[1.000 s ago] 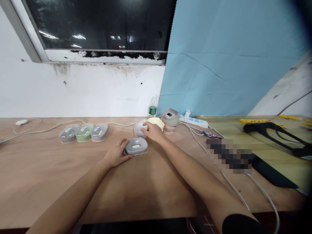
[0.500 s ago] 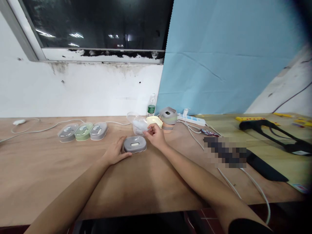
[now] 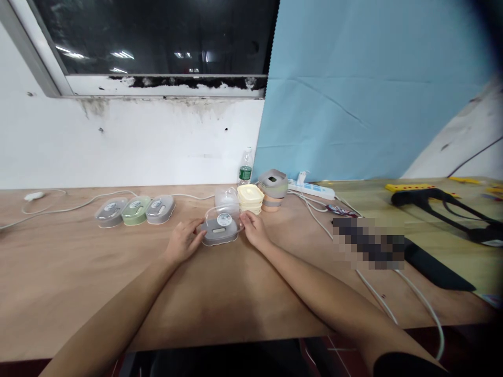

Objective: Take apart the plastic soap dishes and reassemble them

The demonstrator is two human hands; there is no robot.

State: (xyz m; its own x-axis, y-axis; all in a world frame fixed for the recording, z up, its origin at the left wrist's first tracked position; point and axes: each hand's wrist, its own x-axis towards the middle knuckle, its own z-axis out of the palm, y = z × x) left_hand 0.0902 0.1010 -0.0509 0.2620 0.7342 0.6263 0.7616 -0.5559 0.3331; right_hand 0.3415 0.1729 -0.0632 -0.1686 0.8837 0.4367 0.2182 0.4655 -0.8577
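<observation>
So, three covered oval containers (image 3: 135,212) done in a row, left; fourth, grey container (image 3: 220,239) in front of you, clear labelled cover (image 3: 224,219) over it, seemingly unseated. Right hand (image 3: 253,230) pinches the cover's right edge; left hand (image 3: 184,241) half-curled at the left end, grip unclear. Cream stack (image 3: 250,195) left over behind. Versus half a second ago: cover's come forward from beside that stack.

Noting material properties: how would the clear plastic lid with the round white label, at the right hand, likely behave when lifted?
The clear plastic lid is see-through and looks thin, so it is probably light for its size. The right hand grips one edge with no obvious sag, suggesting fairly stiff material. Its shiny surface may be slightly slippery.
</observation>
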